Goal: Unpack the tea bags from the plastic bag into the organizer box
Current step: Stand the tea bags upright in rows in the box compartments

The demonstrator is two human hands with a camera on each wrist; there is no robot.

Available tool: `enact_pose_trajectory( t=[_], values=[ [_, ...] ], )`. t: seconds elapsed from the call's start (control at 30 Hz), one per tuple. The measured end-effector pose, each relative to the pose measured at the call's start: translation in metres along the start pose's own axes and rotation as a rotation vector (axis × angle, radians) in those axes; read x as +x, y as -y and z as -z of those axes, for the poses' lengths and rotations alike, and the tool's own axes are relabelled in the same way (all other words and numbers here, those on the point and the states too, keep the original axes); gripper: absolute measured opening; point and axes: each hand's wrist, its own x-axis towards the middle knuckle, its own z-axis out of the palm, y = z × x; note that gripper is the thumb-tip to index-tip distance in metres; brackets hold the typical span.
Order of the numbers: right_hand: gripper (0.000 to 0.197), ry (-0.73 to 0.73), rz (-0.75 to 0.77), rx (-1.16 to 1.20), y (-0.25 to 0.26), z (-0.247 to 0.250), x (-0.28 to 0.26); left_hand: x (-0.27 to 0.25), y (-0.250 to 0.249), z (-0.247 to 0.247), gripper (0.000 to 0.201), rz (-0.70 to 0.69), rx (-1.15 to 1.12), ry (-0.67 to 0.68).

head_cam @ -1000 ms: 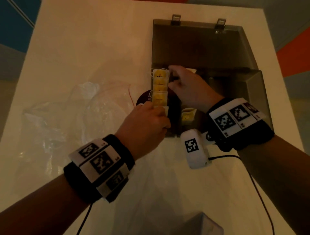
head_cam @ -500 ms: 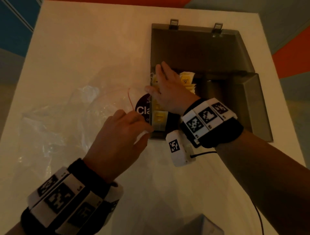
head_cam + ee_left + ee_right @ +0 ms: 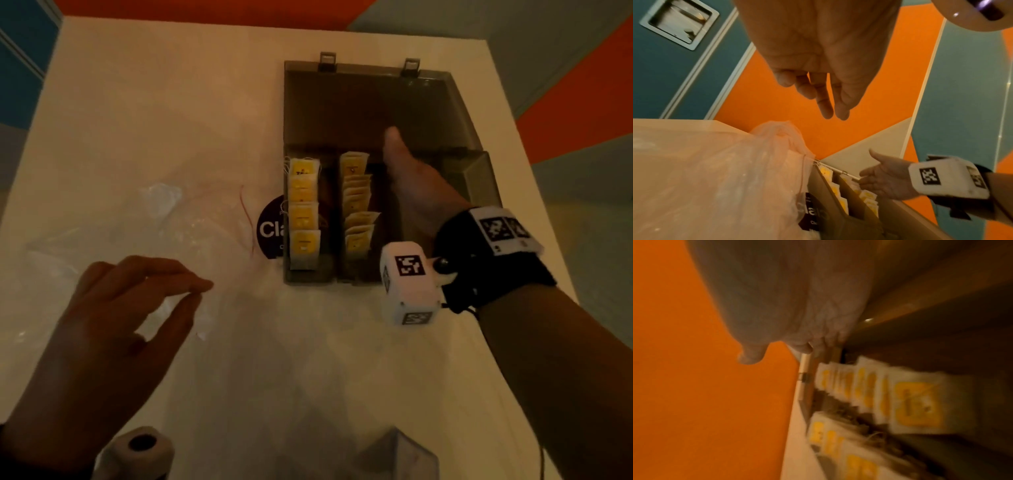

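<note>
Yellow tea bags (image 3: 303, 219) are ranked in the organizer box (image 3: 479, 178); both hands (image 3: 113, 329) (image 3: 416, 192) are held loose-fingered (nothing gripped).

Thin clear plastic bag (image 3: 113, 233) is lying crinkled and glossy; smoky translucent plastic organizer box (image 3: 363, 99) is looking smooth, table (image 3: 164, 102) matt

the right hand (image 3: 416, 192) lies flat over the third lane of the organizer box (image 3: 479, 178), blocking it; two rows of tea bags (image 3: 303, 212) fill the lanes to its left. beyond its fingertips the lid (image 3: 370, 102) lies flat. the left hand (image 3: 113, 318) hovers over the crumpled plastic bag (image 3: 144, 233); bare table (image 3: 281, 359) lies between the hands.
</note>
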Motion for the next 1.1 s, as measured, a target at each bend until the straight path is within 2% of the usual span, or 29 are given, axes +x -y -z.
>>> enact_pose_trajectory(
  t=[0.07,0.13,0.2,0.27,0.33,0.37,0.43,0.5,0.57,0.63,0.73,0.83,0.97,1.1],
  values=[
    [0.095,0.068,-0.062,0.026,-0.016,-0.001,0.008,-0.009,0.001,0.003,0.019,-0.008,-0.033,-0.048],
    [0.094,0.133,-0.05,0.045,-0.028,-0.003,0.018,-0.016,0.001,0.005,0.02,0.027,-0.045,-0.05],
    [0.089,0.128,-0.012,0.1,-0.028,-0.002,0.014,-0.021,0.001,0.007,0.022,0.069,-0.055,-0.039],
    [0.105,0.056,-0.001,0.202,-0.024,-0.002,0.006,-0.028,0.0,0.008,0.027,0.082,-0.059,-0.06],
    [0.123,0.046,0.009,0.189,-0.018,-0.007,-0.01,-0.035,0.0,0.008,0.035,0.09,-0.051,-0.085],
    [0.118,0.063,0.024,0.158,-0.016,-0.011,-0.019,-0.038,-0.002,0.008,0.039,0.092,-0.039,-0.095],
    [0.086,0.086,0.013,0.163,-0.017,-0.016,-0.03,-0.046,-0.007,0.007,0.043,0.091,-0.016,-0.12],
    [0.058,0.007,0.056,0.132,-0.019,-0.011,-0.042,-0.052,-0.014,0.005,0.046,0.09,-0.027,-0.147],
    [0.038,-0.071,0.152,0.053,-0.021,-0.004,-0.06,-0.059,-0.02,0.003,0.046,0.079,-0.035,-0.162],
    [0.039,-0.004,0.211,-0.19,-0.027,-0.009,-0.077,-0.066,-0.023,0.0,0.046,0.06,-0.038,-0.152],
    [0.056,0.215,0.232,-0.727,-0.047,-0.025,-0.076,-0.074,-0.027,-0.006,0.051,0.052,-0.025,-0.128],
    [0.072,0.254,0.233,-0.941,-0.053,-0.034,-0.057,-0.077,-0.032,-0.01,0.052,0.047,-0.012,-0.144],
    [0.078,0.22,0.239,-0.941,-0.051,-0.034,-0.049,-0.079,-0.036,-0.014,0.044,0.038,0.03,-0.176],
    [0.067,0.219,0.217,-0.703,-0.043,-0.022,-0.07,-0.084,-0.038,-0.015,0.034,0.031,0.041,-0.224]
  ],
)
